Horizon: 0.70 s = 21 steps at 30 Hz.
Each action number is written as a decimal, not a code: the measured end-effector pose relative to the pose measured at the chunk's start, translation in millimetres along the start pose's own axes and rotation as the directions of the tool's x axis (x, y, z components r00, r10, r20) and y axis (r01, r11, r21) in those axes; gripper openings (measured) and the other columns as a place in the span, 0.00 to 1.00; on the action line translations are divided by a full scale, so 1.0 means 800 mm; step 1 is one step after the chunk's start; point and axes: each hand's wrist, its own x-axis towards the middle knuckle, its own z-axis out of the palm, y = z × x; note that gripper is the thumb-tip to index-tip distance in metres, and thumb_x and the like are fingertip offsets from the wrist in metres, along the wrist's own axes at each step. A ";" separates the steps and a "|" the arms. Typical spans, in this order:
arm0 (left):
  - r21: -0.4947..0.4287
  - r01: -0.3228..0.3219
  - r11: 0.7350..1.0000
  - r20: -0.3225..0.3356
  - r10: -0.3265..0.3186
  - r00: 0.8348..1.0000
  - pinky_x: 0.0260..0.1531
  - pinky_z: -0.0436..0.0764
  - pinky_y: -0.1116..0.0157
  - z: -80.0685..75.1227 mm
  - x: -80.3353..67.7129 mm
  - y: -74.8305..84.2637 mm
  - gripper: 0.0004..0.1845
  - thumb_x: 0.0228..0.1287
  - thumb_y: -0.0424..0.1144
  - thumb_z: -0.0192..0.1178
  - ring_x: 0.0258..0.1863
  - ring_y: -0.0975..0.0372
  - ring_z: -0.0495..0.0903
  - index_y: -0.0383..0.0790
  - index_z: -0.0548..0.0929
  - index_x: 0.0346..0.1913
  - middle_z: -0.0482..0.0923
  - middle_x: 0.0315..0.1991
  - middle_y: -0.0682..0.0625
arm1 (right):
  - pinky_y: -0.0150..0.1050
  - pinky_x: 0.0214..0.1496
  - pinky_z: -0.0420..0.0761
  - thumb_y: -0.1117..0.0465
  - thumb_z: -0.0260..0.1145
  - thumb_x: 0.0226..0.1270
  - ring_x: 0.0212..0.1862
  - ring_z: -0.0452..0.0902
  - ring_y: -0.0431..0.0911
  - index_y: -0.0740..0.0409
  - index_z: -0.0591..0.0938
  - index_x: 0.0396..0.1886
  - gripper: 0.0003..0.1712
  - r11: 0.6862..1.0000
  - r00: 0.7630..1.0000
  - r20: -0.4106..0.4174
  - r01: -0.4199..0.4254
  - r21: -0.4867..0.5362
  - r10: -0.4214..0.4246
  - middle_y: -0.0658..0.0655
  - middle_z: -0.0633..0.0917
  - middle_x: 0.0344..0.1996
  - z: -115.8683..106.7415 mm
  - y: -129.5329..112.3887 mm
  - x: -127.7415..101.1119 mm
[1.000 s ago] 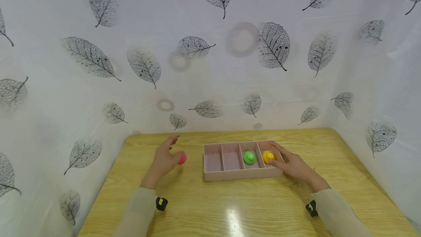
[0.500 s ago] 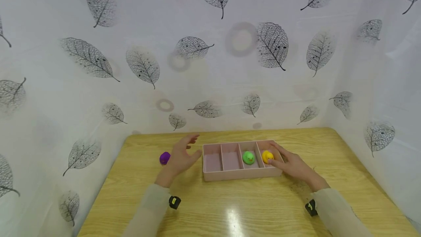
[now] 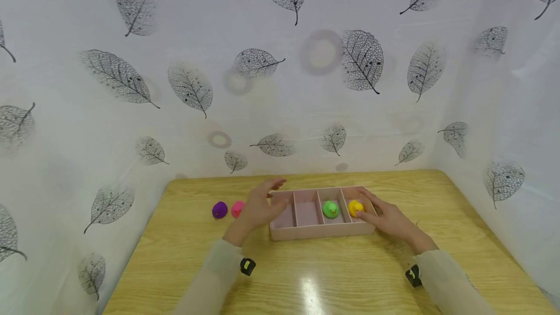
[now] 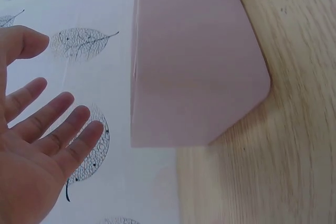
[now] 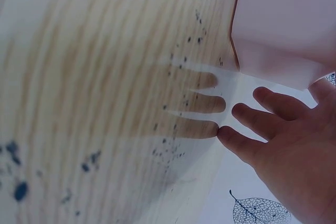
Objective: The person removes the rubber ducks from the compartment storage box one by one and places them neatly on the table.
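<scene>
A pink tray [image 3: 321, 233] with a row of compartments stands on the table. Its third compartment from the left holds a green toy duck [image 3: 330, 210]; a yellow toy duck [image 3: 353, 206] sits in the rightmost. My left hand [image 3: 257, 209] hovers at the tray's left end, fingers spread, nothing in it; the left wrist view shows its palm beside the tray's end wall [image 4: 194, 61]. At the right end, my right hand [image 3: 391, 220] has its thumb tip beside the yellow duck and a fingertip at the back rim. The other fingers [image 5: 262, 121] extend outside the tray.
Left of the tray, a purple toy [image 3: 219, 210] and a pink toy duck [image 3: 237, 209] stand side by side on the wooden table [image 3: 280, 271]. A white leaf-print sheet [image 3: 280, 106] walls the table's back and sides.
My left hand has moved right from beside the pink duck to the tray's left end, uncovering the purple toy and then the pink duck. My right hand has stayed put.
</scene>
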 end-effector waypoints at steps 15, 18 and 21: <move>0.011 -0.101 0.995 0.070 0.100 0.993 0.53 0.87 0.44 0.036 0.019 0.018 0.27 0.63 0.35 0.67 0.53 0.45 0.84 0.32 0.80 0.66 0.84 0.60 0.36 | 0.76 0.65 0.74 0.34 0.62 0.76 0.72 0.67 0.78 0.42 0.52 0.87 0.50 1.000 1.000 -0.006 0.009 -0.005 -0.009 0.74 0.63 0.79 0.000 0.001 0.000; 0.034 -0.106 0.994 0.091 0.102 0.991 0.52 0.87 0.47 0.042 0.021 0.021 0.29 0.62 0.35 0.67 0.50 0.45 0.84 0.32 0.79 0.67 0.85 0.58 0.37 | 0.76 0.65 0.74 0.34 0.62 0.76 0.72 0.67 0.79 0.41 0.52 0.87 0.49 1.000 1.000 -0.009 0.011 -0.006 -0.011 0.73 0.63 0.80 0.001 0.003 0.001; 0.048 -0.091 0.995 0.114 0.085 0.990 0.58 0.85 0.48 0.049 0.023 0.024 0.29 0.63 0.36 0.67 0.55 0.43 0.84 0.34 0.79 0.68 0.84 0.61 0.38 | 0.76 0.64 0.74 0.34 0.62 0.76 0.71 0.67 0.79 0.41 0.52 0.87 0.50 1.000 1.000 -0.009 0.009 -0.008 -0.009 0.74 0.63 0.79 0.001 0.004 0.001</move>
